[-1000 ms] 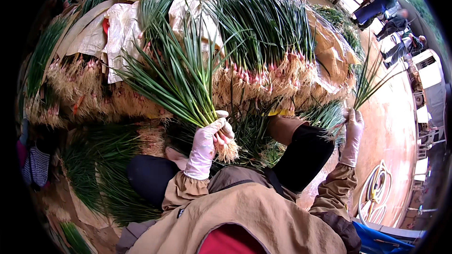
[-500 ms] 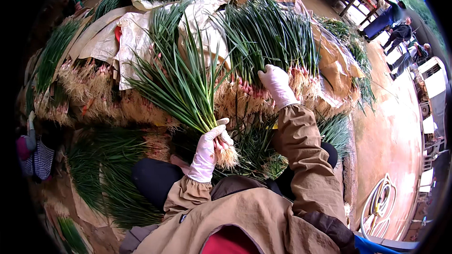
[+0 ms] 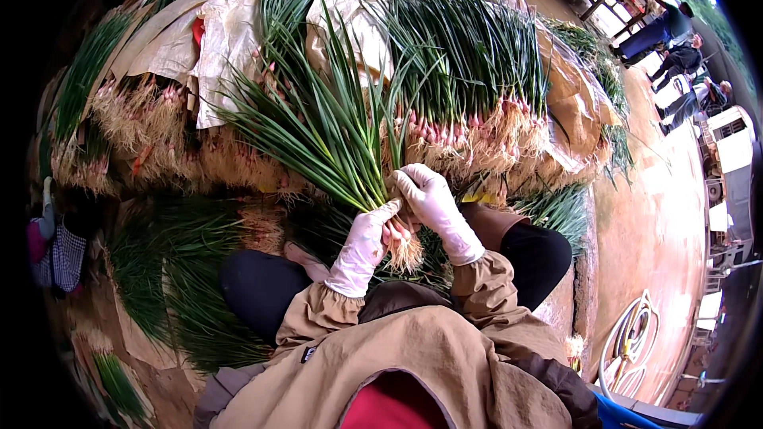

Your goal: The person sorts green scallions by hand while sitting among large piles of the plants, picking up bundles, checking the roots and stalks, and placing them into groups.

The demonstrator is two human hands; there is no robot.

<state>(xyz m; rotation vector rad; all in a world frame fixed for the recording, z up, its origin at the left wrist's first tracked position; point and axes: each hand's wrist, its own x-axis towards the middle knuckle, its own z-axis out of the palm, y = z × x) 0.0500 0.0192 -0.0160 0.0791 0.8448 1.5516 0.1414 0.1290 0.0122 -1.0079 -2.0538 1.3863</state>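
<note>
On the left front of the tan cloth jacket (image 3: 429, 338) sits a small dark rectangular tag (image 3: 308, 355) with pale marks — too small to read. Both hands wear thin whitish gloves and meet in front of the person, just beside each other. The left hand (image 3: 359, 246) is clamped around a fan-shaped bunch of long green scallions (image 3: 338, 159), gripping low on the stems, just above the pinkish bulbs. The right hand (image 3: 435, 205) has its thumb and bent fingers closed on stems at the bunch's right side; how many stalks it pinches is hidden. The bunch is tilted, its leaves spreading to the far left, its pale stringy roots hanging toward the near side, between the two knees.

Beyond it, at the far side, lies a thick row of dark green scallions (image 3: 473, 52), roots facing near, with crumpled cream sheeting (image 3: 226, 56) to its left. A loose green heap of scallion leaves (image 3: 207, 302) spreads at the near left; a coiled cream hose (image 3: 632, 342) lies at the near right — well apart from the hands.
</note>
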